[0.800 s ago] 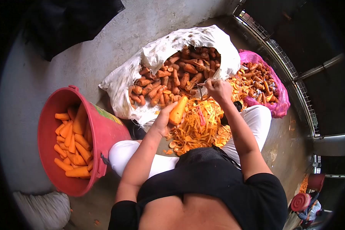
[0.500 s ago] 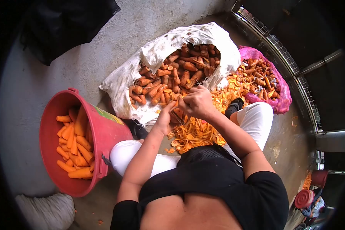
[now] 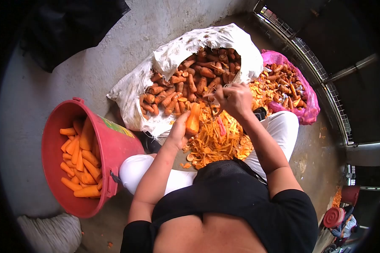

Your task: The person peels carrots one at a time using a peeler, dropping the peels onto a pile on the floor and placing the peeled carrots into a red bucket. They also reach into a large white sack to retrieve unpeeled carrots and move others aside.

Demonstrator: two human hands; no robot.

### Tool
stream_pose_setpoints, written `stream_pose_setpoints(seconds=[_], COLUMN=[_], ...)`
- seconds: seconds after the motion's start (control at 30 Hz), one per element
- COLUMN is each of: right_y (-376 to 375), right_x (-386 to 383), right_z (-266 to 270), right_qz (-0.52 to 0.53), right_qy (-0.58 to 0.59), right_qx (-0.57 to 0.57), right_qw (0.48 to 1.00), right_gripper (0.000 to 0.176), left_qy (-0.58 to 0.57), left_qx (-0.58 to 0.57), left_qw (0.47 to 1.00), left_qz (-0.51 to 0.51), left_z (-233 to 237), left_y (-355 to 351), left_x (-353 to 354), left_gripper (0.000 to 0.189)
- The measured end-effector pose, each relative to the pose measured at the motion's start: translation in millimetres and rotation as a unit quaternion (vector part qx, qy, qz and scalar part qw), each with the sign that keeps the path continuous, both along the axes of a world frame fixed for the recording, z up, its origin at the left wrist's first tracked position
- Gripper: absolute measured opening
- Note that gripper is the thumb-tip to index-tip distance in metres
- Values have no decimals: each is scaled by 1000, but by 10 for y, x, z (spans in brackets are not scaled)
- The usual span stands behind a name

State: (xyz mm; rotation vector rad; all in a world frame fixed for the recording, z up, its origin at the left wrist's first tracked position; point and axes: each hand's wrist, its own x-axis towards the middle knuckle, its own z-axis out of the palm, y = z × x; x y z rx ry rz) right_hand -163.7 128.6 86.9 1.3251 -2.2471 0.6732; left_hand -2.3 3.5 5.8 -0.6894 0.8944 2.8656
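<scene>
My left hand [image 3: 179, 131] is closed round the lower side of a thick, bright orange carrot [image 3: 193, 119], its skin mostly off, held upright over the peelings. To its right and a little higher, my right hand [image 3: 235, 100] is a fist, apart from the carrot. Something thin juts from its fingers, too blurred to name. Below both hands lies a heap of orange carrot peelings [image 3: 217, 145], with a small pink strip [image 3: 221, 126] among them. Behind them, a torn white sack [image 3: 135, 90] lies open, full of unpeeled carrots [image 3: 204, 74].
At my left a red bucket [image 3: 126, 147] leans towards me, holding peeled carrots [image 3: 82, 162]. A pink bag [image 3: 311, 103] of carrot pieces stands at the right beyond my knee. A grey-white sack [image 3: 52, 232] lies at lower left. A person [image 3: 348, 225] is far off at lower right.
My right hand has moved away from the carrot, to the right and slightly down. The carrot, largely hidden before, now shows upright in my left hand.
</scene>
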Motion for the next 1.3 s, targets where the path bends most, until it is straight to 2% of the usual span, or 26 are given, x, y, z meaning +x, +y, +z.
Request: stream_pose_setpoints(seconds=[0.03, 0.1, 0.17, 0.37, 0.47, 0.57, 0.63, 0.73, 0.8, 0.83, 0.87, 0.9, 0.97, 1.07, 1.1, 1.17, 1.23, 1.27, 1.3], right_y=[-17, -77, -122, -225, -247, -229, -90, 70, 28, -4, -43, -61, -131, -184, -187, -115, 80, 147, 152], right_x=[29, 125, 185, 268, 209, -149, -511, -549, -449, -362, -286, -262, -132, -185, -283, -800, -924, -959, -881], right_z=[-70, -104, -237, -224, -187, -243, -212, -18, 16, 28, 70, -136, -291, -396, -392, -718, -558, -583, -546], right_qz=[21, 91, 156, 189, 162, -4, -62, -132, -109, -96, -77, 18, 125, 145, 67, -113, -188, -171, -172], right_qy=[-56, -96, -154, -66, -20, 175, 203, 190, -14, -119, -250, -167, -83, -48, -52, 49, 40, 111, 57], right_qx=[14, -4, 14, 24, -2, 125, 54, 41, 80, 97, 152, 85, 48, -1, 46, 61, 127, 100, 138], right_qw=[998, 991, 976, 979, 987, 977, 976, 972, 991, 983, 953, 982, 988, 988, 995, 991, 973, 974, 974], right_gripper=[40, 37, 25, 34, 41, 45, 40, 44, 43, 43, 40, 35, 36, 35, 37, 49, 51, 52, 52], left_qy=[-1, -7, -14, -19, 18, -12, -10, -3, 5, 7, -1, 6, 17, 6, 10, 21, 12, 7, 2], left_qx=[3, 11, 11, 20, -45, -62, -74, -71, -61, -57, -45, -35, -15, -9, -20, -40, -31, -23, -1], left_qw=[1000, 1000, 1000, 999, 998, 997, 997, 997, 998, 998, 999, 999, 1000, 999, 999, 997, 999, 999, 1000], left_qz=[8, 24, 26, 30, 38, -33, -29, -1, -5, -8, -5, -3, 3, -31, -40, -56, -43, -33, -20], left_z=[-5, -14, -37, 69, 116, 8, 42, 70, 128, 147, 103, 61, 1, 35, 60, 121, 155, 158, 136], left_y=[15, 51, 45, 46, 95, 39, 27, 40, 55, 62, 72, 79, 87, 28, 16, 3, 6, 19, 36], left_x=[-15, -21, 4, 33, -4, 53, 57, 50, 14, 7, -4, -1, 19, 56, 70, 80, 64, 56, 44], left_gripper=[34, 34, 34, 30, 32, 35, 38, 35, 34, 34, 33, 33, 34, 35, 36, 37, 38, 38, 38])
